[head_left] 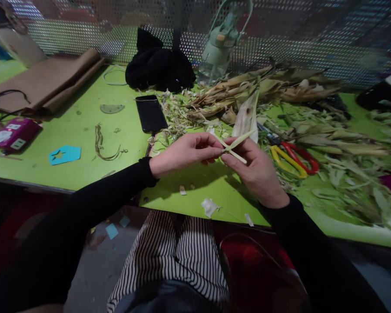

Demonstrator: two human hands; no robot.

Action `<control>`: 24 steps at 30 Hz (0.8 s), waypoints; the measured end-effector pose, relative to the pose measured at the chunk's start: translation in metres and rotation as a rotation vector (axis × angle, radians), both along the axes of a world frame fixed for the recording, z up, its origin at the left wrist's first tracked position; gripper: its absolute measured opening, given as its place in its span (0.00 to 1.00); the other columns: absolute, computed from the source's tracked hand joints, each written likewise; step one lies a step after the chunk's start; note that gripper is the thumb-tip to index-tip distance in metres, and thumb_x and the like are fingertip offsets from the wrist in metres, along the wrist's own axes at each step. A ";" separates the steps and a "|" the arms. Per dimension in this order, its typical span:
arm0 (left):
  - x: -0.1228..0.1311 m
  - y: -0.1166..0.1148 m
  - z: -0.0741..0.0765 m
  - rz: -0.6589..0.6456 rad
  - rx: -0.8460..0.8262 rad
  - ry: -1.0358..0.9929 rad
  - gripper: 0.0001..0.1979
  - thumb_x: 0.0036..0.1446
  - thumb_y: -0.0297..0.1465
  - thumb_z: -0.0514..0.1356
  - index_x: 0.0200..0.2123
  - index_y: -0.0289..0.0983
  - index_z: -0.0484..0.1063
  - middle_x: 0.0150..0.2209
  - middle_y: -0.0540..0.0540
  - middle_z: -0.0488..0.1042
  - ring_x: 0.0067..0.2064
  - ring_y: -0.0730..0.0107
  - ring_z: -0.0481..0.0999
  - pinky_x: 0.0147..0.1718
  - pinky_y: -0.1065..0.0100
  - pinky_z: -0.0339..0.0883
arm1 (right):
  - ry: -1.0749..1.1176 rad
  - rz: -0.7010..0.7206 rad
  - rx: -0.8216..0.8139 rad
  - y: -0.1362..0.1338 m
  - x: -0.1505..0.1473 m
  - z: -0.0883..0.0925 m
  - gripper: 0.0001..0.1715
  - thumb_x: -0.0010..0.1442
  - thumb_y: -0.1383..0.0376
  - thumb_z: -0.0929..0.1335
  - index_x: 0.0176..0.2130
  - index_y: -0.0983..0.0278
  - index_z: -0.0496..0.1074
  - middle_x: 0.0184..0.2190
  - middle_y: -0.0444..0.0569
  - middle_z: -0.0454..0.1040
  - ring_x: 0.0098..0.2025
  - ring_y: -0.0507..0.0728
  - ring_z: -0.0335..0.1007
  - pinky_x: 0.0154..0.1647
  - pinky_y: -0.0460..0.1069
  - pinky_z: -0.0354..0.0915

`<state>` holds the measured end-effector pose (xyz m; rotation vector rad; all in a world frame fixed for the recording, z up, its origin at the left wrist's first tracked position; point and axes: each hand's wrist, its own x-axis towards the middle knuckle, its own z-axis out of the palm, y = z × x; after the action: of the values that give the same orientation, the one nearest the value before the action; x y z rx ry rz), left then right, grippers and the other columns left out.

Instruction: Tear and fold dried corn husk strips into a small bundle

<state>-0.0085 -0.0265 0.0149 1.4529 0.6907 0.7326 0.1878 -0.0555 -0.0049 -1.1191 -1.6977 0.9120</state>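
Pale green strips of husk cross each other between my two hands, above the front part of the green table. My left hand pinches the strips at the crossing with thumb and fingers. From the other side my right hand grips them, its thumb close to the crossing. One strip end points up to the right, another down to the right. Just behind the right hand stands a broad pale husk leaf. Scissors with red and yellow handles lie right of that hand.
Dried husks and shreds cover the table's back and right. A phone, black cloth and green bottle stand or lie behind my hands. At left are a purple power block, a blue cut-out and brown paper.
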 end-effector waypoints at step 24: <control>0.002 -0.006 -0.005 -0.057 0.209 0.222 0.09 0.65 0.32 0.58 0.32 0.35 0.67 0.27 0.54 0.66 0.28 0.79 0.64 0.30 0.73 0.58 | 0.171 -0.072 0.086 -0.002 -0.003 -0.006 0.17 0.51 0.55 0.80 0.36 0.58 0.76 0.29 0.41 0.77 0.26 0.50 0.71 0.28 0.47 0.73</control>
<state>-0.0064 -0.0324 0.0102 1.7569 0.7554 0.6181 0.1853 -0.0578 -0.0105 -1.0092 -1.5335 0.8570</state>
